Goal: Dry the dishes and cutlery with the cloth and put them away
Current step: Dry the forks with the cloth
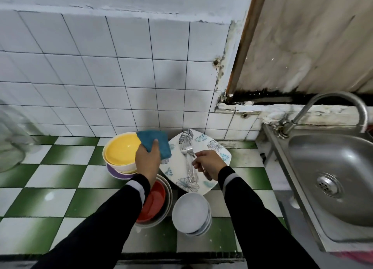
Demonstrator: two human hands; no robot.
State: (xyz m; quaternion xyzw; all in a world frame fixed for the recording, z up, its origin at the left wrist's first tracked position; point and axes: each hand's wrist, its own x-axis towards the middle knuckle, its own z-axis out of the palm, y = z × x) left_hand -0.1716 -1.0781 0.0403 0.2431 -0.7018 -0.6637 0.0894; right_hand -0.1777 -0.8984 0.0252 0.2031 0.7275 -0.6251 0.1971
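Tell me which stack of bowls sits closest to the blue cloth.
The stack topped by the yellow bowl: the cloth held in the left hand overlaps its rim. The red bowl stack and white stack sit apart from it, nearer the person.

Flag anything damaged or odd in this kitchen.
The wall corner right of the white tiles is cracked and stained, and black grime runs along the foot of the board behind the tap.

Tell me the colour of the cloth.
The cloth is teal blue; the head view shows it best.
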